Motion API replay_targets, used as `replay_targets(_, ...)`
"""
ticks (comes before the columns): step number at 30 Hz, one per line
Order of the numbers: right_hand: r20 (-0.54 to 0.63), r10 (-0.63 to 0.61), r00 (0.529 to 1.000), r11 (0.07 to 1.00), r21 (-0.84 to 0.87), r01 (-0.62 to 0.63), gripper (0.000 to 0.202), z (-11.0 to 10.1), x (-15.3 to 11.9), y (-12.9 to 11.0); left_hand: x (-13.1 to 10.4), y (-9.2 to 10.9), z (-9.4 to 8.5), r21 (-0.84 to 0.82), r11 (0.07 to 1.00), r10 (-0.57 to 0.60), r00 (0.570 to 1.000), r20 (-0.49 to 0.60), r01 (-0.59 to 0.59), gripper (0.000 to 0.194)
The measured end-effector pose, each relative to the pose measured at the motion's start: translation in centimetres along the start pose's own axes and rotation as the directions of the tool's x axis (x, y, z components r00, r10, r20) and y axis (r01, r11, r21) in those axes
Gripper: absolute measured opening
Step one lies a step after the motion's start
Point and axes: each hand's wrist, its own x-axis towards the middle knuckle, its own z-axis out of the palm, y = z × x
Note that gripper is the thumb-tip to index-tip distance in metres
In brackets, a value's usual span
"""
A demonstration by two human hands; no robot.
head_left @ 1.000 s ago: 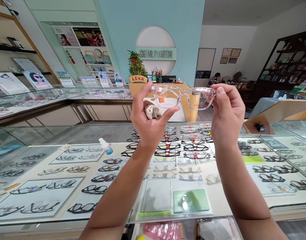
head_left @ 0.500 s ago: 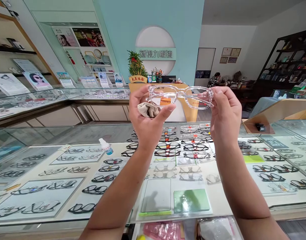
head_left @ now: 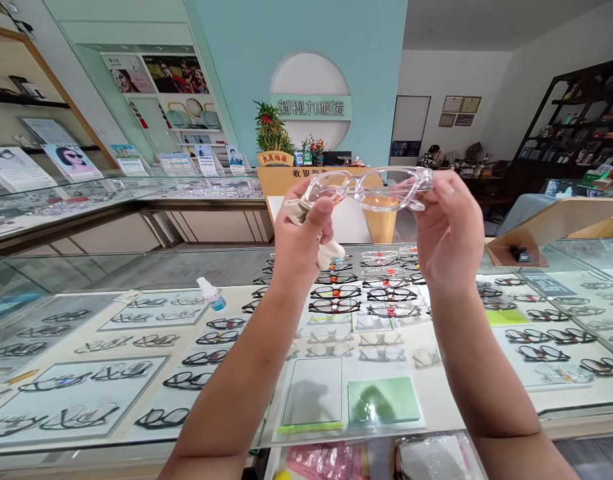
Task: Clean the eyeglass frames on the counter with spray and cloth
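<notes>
Clear-framed eyeglasses [head_left: 386,172] are held up at chest height over the glass counter, gripped at both sides. My left hand [head_left: 303,230] is closed around their left end, with a beige cloth [head_left: 330,253] bunched in the same fingers and hanging below them. On the other side, my right hand [head_left: 453,220] pinches the right hinge and temple between thumb and fingers. Part of the left lens is hidden behind my left thumb. Beneath the hands, rows of dark and clear spectacle frames [head_left: 336,305] lie inside the display counter [head_left: 461,393].
A small spray bottle [head_left: 212,295] with blue liquid stands on the counter to the left. A wooden-framed mirror or stand [head_left: 561,227] is at the right. Farther off are a reception desk [head_left: 383,223] and a seated person [head_left: 430,157].
My left hand has turned and shifted slightly right, its thumb now at the left lens. The cloth now hangs below the fingers. The glasses have tilted.
</notes>
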Motion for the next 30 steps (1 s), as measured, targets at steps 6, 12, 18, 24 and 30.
replay_targets(6,0.16,-0.155,0.975,0.98,-0.099,0.172,0.02,1.1,-0.3,-0.5,0.2,-0.2,0.3,-0.177,0.859,-0.433,0.866,0.25,0.48,0.047)
replay_targets(12,0.193,-0.254,0.948,0.947,-0.152,0.284,0.018,1.2,-0.2,-0.4,-0.2,-0.6,0.4,-0.231,0.611,-0.652,0.646,0.397,0.757,0.048)
replay_targets(18,0.207,-0.243,0.948,0.944,-0.173,0.28,0.018,0.6,-0.2,-0.4,-0.3,-0.7,0.8,-0.138,0.534,-0.71,0.531,0.463,0.834,0.058)
replay_targets(24,0.189,-0.181,0.965,0.94,-0.254,0.226,0.015,-1.0,-0.1,-1.6,-0.3,-1.2,0.8,0.18,0.743,-0.653,0.642,0.401,0.644,0.072)
replay_targets(30,0.152,0.038,0.988,0.936,-0.353,0.018,0.021,-4.6,-0.1,-3.0,0.2,-1.0,-1.3,0.475,0.823,-0.456,0.862,0.223,0.312,0.052)
